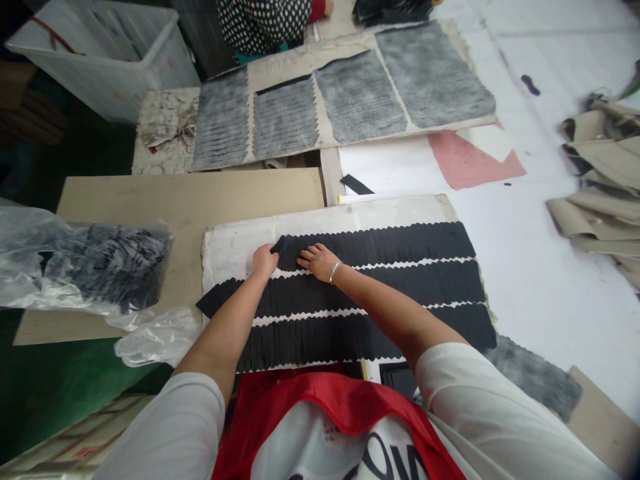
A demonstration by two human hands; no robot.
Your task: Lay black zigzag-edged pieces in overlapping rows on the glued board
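A pale board [230,247] lies before me with three rows of overlapping black pieces, whose edges are scalloped. My left hand [265,260] pinches the black piece [281,248] at the left end of the far row [400,245]. Just right of it, my right hand [319,261] rests on that same row, fingers stretched out and lying flat. Below my hands run the middle row [310,293], which ends in a slanted piece at the left, and the near row [305,341], partly behind my right arm.
Beyond stands another board [325,127] with grey-dusted panels, and a person in dotted clothing [265,23]. A plastic bag of dark pieces [120,263] lies on the tan board [200,190] at left. Beige pieces [610,153] are piled at right. A white bin [110,60] stands far left.
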